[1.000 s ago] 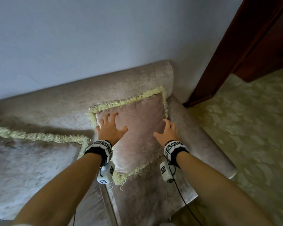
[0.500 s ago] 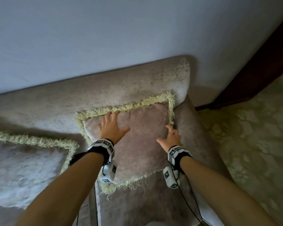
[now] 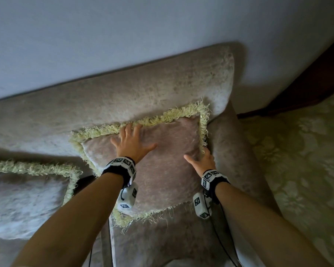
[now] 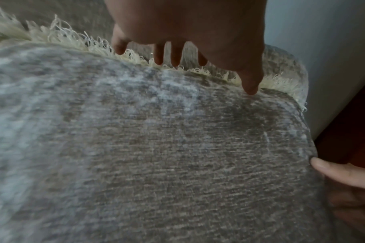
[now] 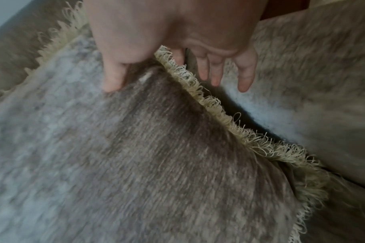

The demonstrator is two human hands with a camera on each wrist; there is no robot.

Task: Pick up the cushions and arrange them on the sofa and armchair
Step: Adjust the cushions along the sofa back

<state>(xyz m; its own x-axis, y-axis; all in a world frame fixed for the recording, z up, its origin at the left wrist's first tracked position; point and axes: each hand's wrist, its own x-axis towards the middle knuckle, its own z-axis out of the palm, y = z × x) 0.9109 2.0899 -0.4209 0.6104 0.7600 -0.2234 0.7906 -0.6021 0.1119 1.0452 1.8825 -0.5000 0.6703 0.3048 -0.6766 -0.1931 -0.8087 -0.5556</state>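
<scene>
A pinkish-beige cushion [image 3: 166, 170] with a yellow-green fringe leans against the sofa backrest [image 3: 123, 97] in the corner by the armrest [image 3: 237, 160]. My left hand [image 3: 132, 145] lies flat on its upper face with spread fingers, the fingertips at the top fringe. The left wrist view shows those fingers [image 4: 177, 54] straight over the cushion [image 4: 156, 148]. My right hand [image 3: 202, 160] straddles the right edge. Its thumb [image 5: 115, 77] presses the cushion face [image 5: 136, 156], and its straight fingers [image 5: 246, 77] reach past the fringe over the armrest. A second fringed cushion [image 3: 27, 199] lies on the seat at the left.
A pale wall [image 3: 123, 35] rises behind the sofa. Dark wooden door trim [image 3: 316, 83] stands at the right. A green patterned carpet [image 3: 307, 180] covers the floor beside the armrest. Bare seat [image 3: 172, 243] shows in front of the cushion.
My left hand slid up the cushion face to its top fringe. My right hand shifted onto the cushion's right edge by the armrest. The view dropped closer to the sofa.
</scene>
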